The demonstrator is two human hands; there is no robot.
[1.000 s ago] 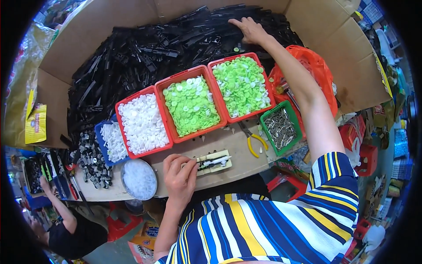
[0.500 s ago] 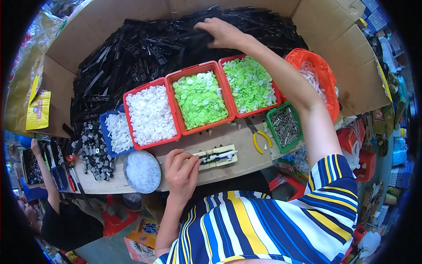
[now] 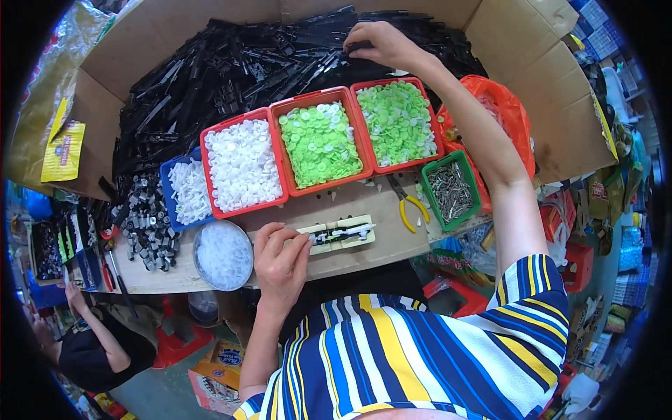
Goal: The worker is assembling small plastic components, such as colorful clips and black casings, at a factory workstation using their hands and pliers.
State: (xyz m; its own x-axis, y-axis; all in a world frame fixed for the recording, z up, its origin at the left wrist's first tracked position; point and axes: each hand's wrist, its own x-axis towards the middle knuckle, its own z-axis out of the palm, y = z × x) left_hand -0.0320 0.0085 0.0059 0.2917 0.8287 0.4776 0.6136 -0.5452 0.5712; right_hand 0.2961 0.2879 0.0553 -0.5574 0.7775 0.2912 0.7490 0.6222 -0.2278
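My right hand (image 3: 383,46) is over the far pile of long black plastic parts (image 3: 231,80), its thumb and fingers closed on a short dark piece, apparently a black plastic part (image 3: 360,46). Close to my body, my left hand (image 3: 280,260) has its fingers pinched together at the left end of a cream-coloured block (image 3: 358,241). What those fingers hold, if anything, is hidden. Black and white small parts lie along the slot of that block, with a white pointed piece at its right end.
Red trays of white caps (image 3: 245,168) and green discs (image 3: 318,147) stand mid-table. A round dish (image 3: 224,255) of translucent bits sits left. Yellow-handled pliers (image 3: 414,210) lie beside a green tray (image 3: 452,189) of metal pins. Another person's arm (image 3: 98,325) is at far left.
My right hand has moved a little to the right over the black pile and now pinches a dark piece. My left hand stays by the block. The other person's arm has lowered.
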